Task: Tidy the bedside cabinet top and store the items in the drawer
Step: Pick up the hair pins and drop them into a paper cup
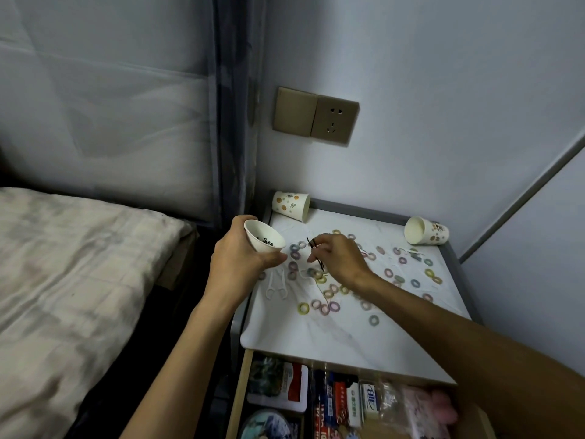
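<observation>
My left hand (243,261) grips a white paper cup (264,240), tilted with its mouth toward me, at the left edge of the white cabinet top (348,337). A few dark pins lie inside the cup. My right hand (338,261) pinches thin black hairpins (313,245) just right of the cup, above the top. Several small coloured hair ties (326,296) are scattered over the surface. Two white floss picks (276,285) lie near the left edge. The drawer (316,403) below stands open and is full of packets.
A spotted paper cup (291,205) lies on its side at the back left corner, and another cup (425,231) lies tipped at the back right. A wall socket (316,115) sits above. A bed (72,280) is on the left.
</observation>
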Demonstrator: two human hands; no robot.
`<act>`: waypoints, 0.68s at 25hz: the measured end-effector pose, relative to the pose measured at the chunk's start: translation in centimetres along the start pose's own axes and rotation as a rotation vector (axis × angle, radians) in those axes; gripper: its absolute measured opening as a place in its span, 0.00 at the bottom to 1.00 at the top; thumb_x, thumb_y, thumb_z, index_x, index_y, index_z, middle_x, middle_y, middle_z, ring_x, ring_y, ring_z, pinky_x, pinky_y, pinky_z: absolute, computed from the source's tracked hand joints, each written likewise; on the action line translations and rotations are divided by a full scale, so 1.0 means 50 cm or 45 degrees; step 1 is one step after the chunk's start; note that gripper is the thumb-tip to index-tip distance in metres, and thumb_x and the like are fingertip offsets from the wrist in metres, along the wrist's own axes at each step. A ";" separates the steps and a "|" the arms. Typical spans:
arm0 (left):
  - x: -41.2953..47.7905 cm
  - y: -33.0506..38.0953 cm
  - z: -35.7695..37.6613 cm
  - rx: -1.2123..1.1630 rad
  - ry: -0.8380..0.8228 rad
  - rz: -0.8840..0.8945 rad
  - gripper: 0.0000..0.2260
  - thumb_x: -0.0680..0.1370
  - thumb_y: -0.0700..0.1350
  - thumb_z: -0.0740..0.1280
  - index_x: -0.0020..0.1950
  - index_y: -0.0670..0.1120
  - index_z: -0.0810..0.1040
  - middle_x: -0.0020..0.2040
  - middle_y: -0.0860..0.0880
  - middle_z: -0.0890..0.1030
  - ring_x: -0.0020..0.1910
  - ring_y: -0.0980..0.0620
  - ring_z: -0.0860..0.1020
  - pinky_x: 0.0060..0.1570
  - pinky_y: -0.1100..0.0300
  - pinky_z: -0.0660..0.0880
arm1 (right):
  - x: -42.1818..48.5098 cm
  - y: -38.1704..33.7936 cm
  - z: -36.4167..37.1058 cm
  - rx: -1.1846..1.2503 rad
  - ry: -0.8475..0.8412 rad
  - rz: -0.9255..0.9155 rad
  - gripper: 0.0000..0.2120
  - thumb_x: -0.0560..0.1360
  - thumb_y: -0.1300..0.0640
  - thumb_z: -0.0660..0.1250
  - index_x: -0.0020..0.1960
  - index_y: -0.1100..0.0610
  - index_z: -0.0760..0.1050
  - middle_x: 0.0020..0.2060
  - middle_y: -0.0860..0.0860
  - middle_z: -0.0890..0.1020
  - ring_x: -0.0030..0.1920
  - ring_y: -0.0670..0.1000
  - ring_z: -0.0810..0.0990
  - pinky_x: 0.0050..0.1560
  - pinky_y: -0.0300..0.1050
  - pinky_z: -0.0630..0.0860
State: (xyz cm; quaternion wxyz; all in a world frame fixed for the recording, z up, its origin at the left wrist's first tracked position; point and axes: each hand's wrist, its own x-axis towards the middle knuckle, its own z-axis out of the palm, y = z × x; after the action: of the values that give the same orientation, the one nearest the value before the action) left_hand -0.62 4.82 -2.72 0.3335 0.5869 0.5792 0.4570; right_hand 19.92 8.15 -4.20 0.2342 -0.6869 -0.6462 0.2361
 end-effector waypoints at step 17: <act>-0.062 0.046 0.075 0.039 -0.298 0.110 0.29 0.62 0.47 0.81 0.59 0.58 0.72 0.46 0.58 0.79 0.44 0.60 0.79 0.40 0.57 0.79 | -0.063 -0.089 -0.140 -0.259 -0.253 -0.793 0.07 0.73 0.57 0.73 0.50 0.55 0.84 0.43 0.46 0.84 0.42 0.39 0.80 0.45 0.28 0.71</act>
State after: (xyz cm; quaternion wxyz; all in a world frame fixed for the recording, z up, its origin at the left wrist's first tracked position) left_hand 3.96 2.06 -2.41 0.3700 0.6656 0.5174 0.3903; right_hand 20.68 5.12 4.11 0.1612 -0.4500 -0.8648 0.1534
